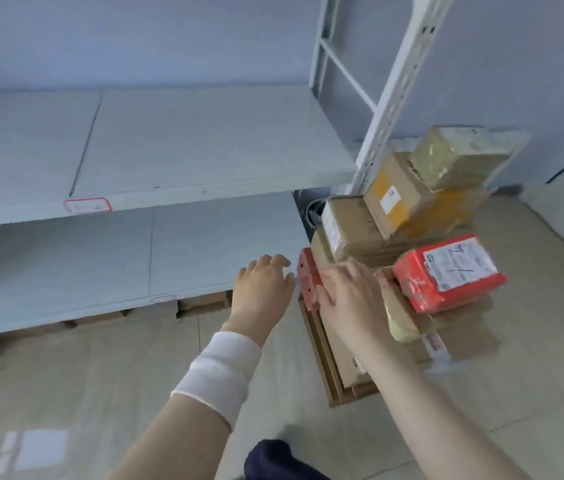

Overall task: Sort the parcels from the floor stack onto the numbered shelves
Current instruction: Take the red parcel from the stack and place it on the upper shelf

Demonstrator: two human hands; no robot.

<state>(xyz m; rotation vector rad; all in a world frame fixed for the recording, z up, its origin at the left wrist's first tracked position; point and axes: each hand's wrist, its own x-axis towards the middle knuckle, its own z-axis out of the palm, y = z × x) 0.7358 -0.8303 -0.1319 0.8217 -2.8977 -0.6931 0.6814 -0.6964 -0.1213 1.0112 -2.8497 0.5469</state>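
Head camera: the right grip [349, 292] lies flat-fingered on a small red box [309, 284] wedged in the floor stack [360, 230] beside the shelves [204, 150]; the left grip [261, 285] hovers loose, empty. Likely light, stiff; take both ends.

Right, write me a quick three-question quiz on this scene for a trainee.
1. True or false: the left hand grips a parcel.
2. The wrapped parcel with the white handwritten label, on the near right of the floor stack, is: A red, B blue, C green.
3. Fill in: the red-bordered label sits on the front edge of the ___ shelf.
Key: 1 false, its fingers are spread and hold nothing; 2 A; 3 upper, meaning the upper shelf.
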